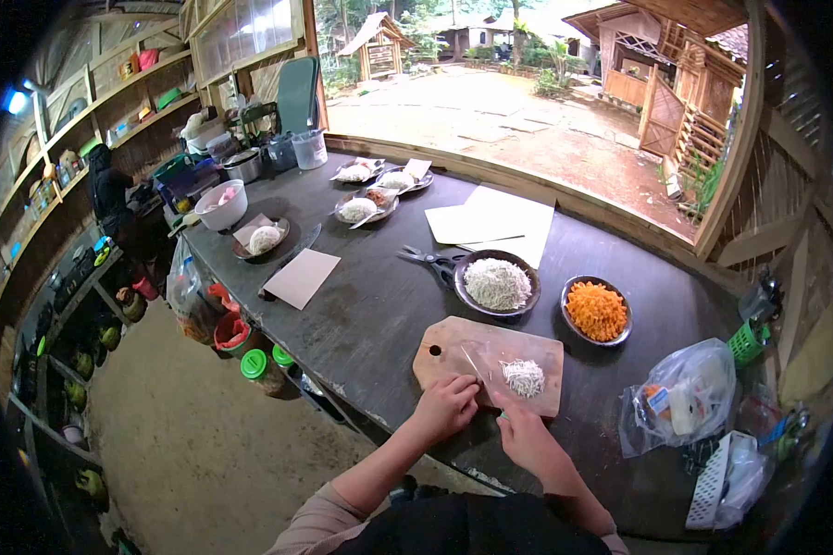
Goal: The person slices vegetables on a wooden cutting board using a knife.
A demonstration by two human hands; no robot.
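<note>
My right hand (533,437) is wrapped round the handle of a knife (487,376), whose blade lies across a wooden cutting board (451,336). Just right of the blade is a small pile of white chopped strips (524,377). My left hand (448,407) is closed at the board's near left edge, left of the knife; whatever its fingers hold is hidden. Beyond the board stands a dark bowl (458,291) heaped with pale shreds (496,282). To its right, orange diced pieces (595,310) fill a second dark bowl (628,324).
Scissors (426,256) lie beside the pale-shred bowl, near paper sheets (528,222). A plastic bag (685,393) and a white basket (710,486) sit at right. Plates with food (357,210) stand farther left, with a brown sheet (303,277). A person (111,190) is at far left.
</note>
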